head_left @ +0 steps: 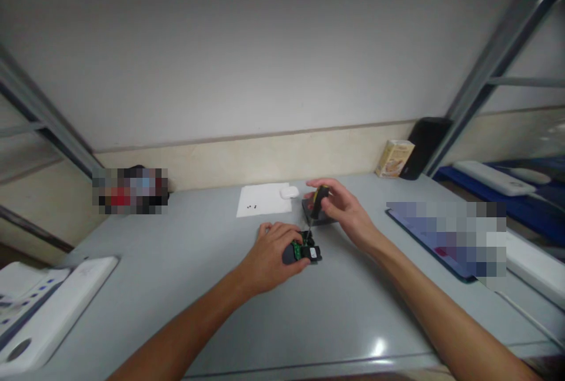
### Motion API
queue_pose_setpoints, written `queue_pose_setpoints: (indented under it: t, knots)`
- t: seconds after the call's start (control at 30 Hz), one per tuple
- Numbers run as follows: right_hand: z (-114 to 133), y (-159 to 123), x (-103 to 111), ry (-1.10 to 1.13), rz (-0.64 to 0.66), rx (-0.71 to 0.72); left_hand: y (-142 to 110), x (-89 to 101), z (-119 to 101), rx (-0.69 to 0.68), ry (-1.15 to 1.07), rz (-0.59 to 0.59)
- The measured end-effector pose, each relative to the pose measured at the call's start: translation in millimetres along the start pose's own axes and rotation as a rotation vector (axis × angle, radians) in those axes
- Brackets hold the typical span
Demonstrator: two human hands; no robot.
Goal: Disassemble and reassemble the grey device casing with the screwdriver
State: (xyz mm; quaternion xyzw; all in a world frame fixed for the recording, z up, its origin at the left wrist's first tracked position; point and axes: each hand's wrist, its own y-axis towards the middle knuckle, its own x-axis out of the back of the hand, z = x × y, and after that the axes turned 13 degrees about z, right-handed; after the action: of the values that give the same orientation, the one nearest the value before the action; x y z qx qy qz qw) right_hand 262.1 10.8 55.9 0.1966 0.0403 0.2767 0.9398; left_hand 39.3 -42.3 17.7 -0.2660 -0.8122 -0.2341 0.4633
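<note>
My left hand (276,257) is closed around a small black device with an exposed green circuit board (298,249), pressed down on the grey table. In my right hand (346,210) is a screwdriver (321,199) with a black and yellow handle, held upright and slightly tilted. Its thin shaft points down to the far side of the device; whether the tip sits in a screw is too small to tell. Just behind, partly under my right hand, lies a flat dark grey piece (321,215).
A white paper sheet (265,199) carries several tiny dark bits (251,206) and a white rounded case (289,192). At back right stand a yellow box (395,158) and a black object (424,148). A tablet-like slab (435,245) lies right; a white object (66,310) lies left.
</note>
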Motion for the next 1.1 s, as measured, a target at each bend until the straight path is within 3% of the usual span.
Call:
queue_pose_setpoints:
  t: [0.1,0.23,0.4,0.53,0.7,1.1]
  knots:
    - [2.6,-0.7,1.9,-0.032,-0.031,0.018,0.2,-0.1,0.2,0.0,0.004,-0.006]
    - [6.1,-1.8,2.6,0.089,0.043,-0.002,0.0,-0.6,0.2,0.002,0.016,-0.003]
    - [3.5,-1.0,2.4,0.0,-0.064,0.034,-0.2,-0.7,0.7,-0.003,0.01,0.002]
    - [1.0,-0.2,2.3,0.085,-0.001,0.001,0.1,-0.6,1.0,-0.004,0.01,0.004]
    - [-1.2,0.6,1.8,0.004,-0.046,0.027,0.2,0.1,0.3,0.006,-0.004,0.004]
    - [-2.6,-1.4,1.6,0.017,-0.009,0.051,-1.0,2.5,-2.2,0.024,-0.034,0.01]
